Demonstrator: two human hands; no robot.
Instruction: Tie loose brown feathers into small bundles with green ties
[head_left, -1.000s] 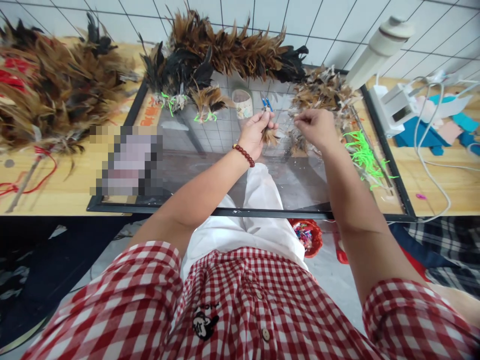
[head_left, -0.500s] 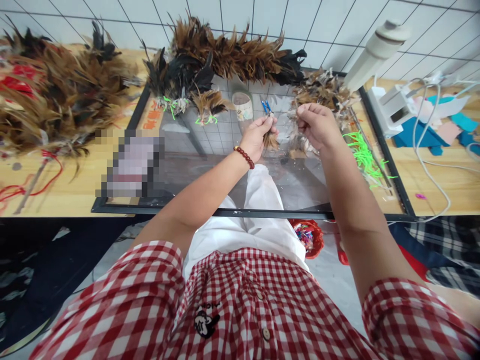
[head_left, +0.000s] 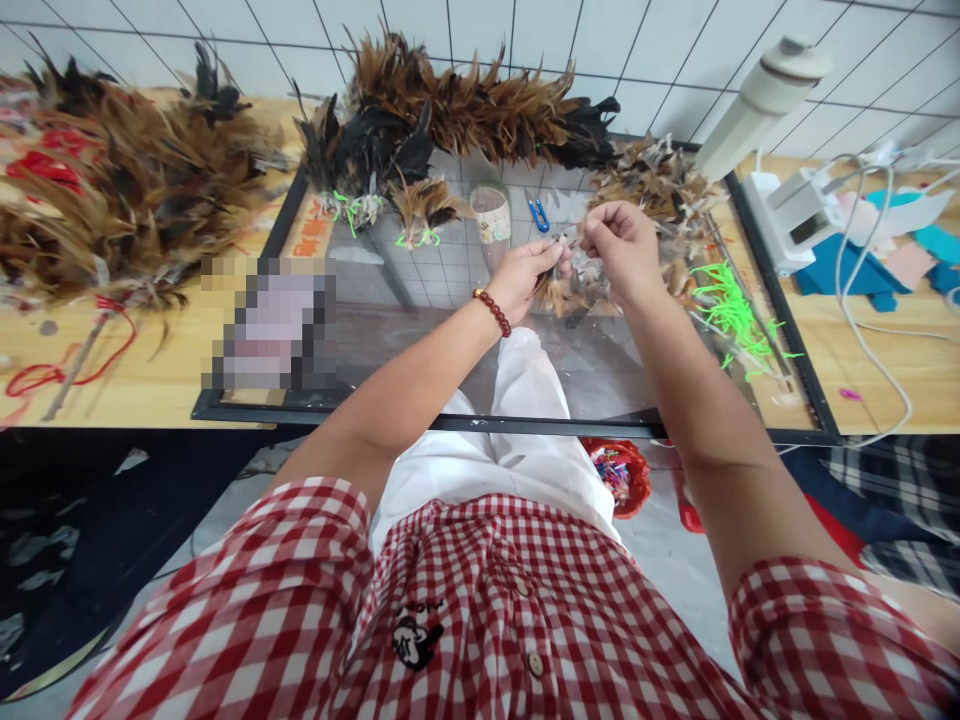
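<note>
My left hand (head_left: 529,275), with a red bead bracelet at the wrist, pinches a small bunch of brown feathers (head_left: 553,292) over the glass tabletop (head_left: 420,330). My right hand (head_left: 619,245) sits just to its right, fingers closed on the quill ends of the same bunch, the two hands touching. A loose heap of brown and white feathers (head_left: 652,185) lies just behind my right hand. Small blue scissors (head_left: 537,213) lie on the glass beyond my hands.
Tied feather bunches (head_left: 375,160) and a long feather duster (head_left: 480,105) lie at the back, a big feather pile (head_left: 112,195) at left. Green ties (head_left: 731,315) lie at right, near a white device (head_left: 787,215) with cables. A tape roll (head_left: 489,212) stands nearby. A red basket (head_left: 619,475) sits under the table.
My hands have come closer together and a little toward me; my right hand has brought feathers from the heap to the bunch in my left.
</note>
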